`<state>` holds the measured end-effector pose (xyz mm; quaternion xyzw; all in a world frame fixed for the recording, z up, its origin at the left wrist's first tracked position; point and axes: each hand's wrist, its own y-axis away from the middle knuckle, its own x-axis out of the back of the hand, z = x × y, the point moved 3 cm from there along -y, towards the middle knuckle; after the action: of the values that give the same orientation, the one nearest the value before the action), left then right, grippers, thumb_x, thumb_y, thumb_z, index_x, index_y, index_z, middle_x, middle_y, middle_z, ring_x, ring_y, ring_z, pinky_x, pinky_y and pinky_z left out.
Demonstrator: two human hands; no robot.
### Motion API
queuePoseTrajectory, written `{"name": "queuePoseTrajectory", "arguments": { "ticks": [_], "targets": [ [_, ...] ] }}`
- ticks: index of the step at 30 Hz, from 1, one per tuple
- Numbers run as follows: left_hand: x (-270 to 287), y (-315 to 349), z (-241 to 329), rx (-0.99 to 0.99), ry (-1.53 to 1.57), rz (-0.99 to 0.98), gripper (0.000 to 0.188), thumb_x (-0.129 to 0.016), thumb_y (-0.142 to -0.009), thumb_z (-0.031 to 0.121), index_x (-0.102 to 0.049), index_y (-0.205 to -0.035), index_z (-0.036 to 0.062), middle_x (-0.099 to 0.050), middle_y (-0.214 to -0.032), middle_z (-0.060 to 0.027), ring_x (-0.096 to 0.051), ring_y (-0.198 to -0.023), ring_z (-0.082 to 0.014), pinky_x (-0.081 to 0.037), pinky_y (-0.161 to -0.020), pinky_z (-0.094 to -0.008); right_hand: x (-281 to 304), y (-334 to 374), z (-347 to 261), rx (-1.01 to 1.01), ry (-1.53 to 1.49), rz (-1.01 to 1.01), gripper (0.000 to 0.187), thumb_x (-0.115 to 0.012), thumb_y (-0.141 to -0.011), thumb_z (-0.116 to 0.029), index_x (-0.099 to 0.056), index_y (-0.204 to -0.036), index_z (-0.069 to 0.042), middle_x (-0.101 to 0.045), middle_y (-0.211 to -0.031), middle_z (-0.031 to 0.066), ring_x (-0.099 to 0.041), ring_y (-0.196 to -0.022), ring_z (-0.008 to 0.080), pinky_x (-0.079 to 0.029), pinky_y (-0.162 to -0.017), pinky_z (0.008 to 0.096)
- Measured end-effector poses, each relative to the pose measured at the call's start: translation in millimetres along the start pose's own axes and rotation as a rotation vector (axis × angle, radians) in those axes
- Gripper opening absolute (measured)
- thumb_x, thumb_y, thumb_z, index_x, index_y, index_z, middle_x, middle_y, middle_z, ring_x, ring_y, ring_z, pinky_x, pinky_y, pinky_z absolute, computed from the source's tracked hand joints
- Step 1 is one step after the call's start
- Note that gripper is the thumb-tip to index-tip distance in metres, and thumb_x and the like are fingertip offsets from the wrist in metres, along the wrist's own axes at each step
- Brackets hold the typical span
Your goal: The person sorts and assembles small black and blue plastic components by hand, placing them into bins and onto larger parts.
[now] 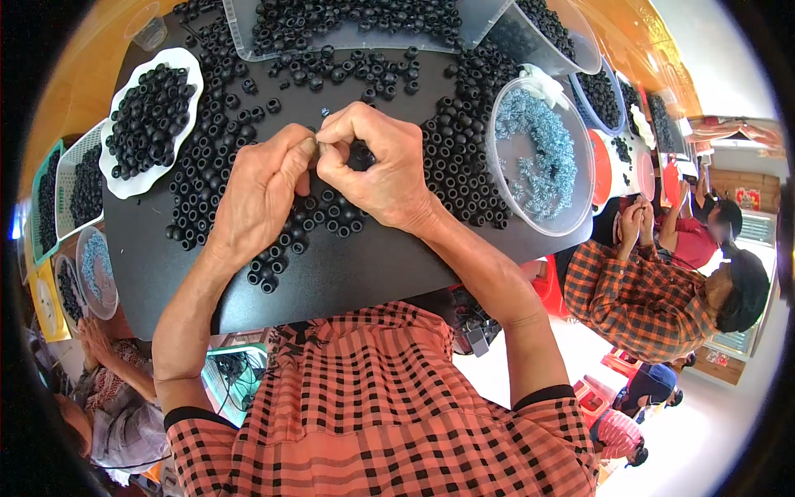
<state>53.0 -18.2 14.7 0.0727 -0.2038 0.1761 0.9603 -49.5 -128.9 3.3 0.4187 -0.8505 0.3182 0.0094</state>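
My left hand (258,189) and my right hand (379,164) meet over the dark table, fingertips pinched together. What they pinch is hidden. A tiny blue piece (325,111) shows just beyond the fingertips; whether it is held or lies on the table I cannot tell. Inside the curl of my right fingers a black bead (362,156) shows, perhaps held, perhaps on the table behind. Loose round black beads (460,157) with holes spread around and under both hands. Right of my right hand stands a clear round tub (586,186) with small light-blue pieces (542,149).
A scalloped white plate (197,83) of black beads stands at the left, a clear bin (364,40) of beads at the far side. Baskets and tubs flank the dark table (166,273). Co-workers sit nearby, one in an orange checked shirt (654,302) at the right.
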Motion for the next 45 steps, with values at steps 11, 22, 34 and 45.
{"name": "queuePoseTrajectory", "arguments": {
  "ticks": [11,22,34,45],
  "targets": [
    [-2,0,0,-0.158,-0.004,0.157,0.017,-0.05,-0.092,0.01,-0.056,-0.1,-0.004,-0.059,-0.075,-0.0112,-0.058,-0.067,-0.0199,-0.046,-0.064,-0.0297,0,2,9,-0.269,-0.18,-0.087,0.01,-0.061,-0.077,0.008,-0.057,-0.083,0.001,-0.058,-0.07,-0.0022,-0.053,-0.065,0.0021,-0.045,-0.058,0.0186],
    [4,-3,-10,-0.207,0.046,0.058,0.014,-0.053,-0.089,0.001,-0.054,-0.102,-0.0032,-0.057,-0.082,-0.0139,-0.058,-0.07,-0.0265,-0.046,-0.064,-0.0312,1,-1,-1,-0.108,-0.032,-0.083,0.01,-0.062,-0.077,0.008,-0.057,-0.082,0.0,-0.059,-0.071,-0.002,-0.054,-0.066,0.0027,-0.045,-0.058,0.0191],
    [0,0,6,-0.55,-0.447,0.211,0.024,-0.057,-0.079,-0.006,-0.054,-0.103,-0.005,-0.057,-0.083,-0.0168,-0.058,-0.082,-0.0326,-0.048,-0.071,-0.0395,2,1,9,-0.345,-0.256,-0.08,0.01,-0.06,-0.078,0.009,-0.058,-0.084,0.001,-0.058,-0.075,-0.0012,-0.054,-0.068,0.003,-0.046,-0.06,0.0193],
    [0,-2,-6,-0.046,0.124,0.012,0.03,-0.044,-0.098,0.023,-0.054,-0.079,0.0012,-0.051,-0.062,-0.0064,-0.049,-0.062,-0.0136,-0.041,-0.061,-0.028,3,-3,-2,-0.024,-0.005,-0.054,0.013,-0.063,-0.073,0.01,-0.056,-0.08,0.0,-0.061,-0.072,0.0017,-0.056,-0.063,0.0034,-0.048,-0.058,0.0203]
  ]
}}
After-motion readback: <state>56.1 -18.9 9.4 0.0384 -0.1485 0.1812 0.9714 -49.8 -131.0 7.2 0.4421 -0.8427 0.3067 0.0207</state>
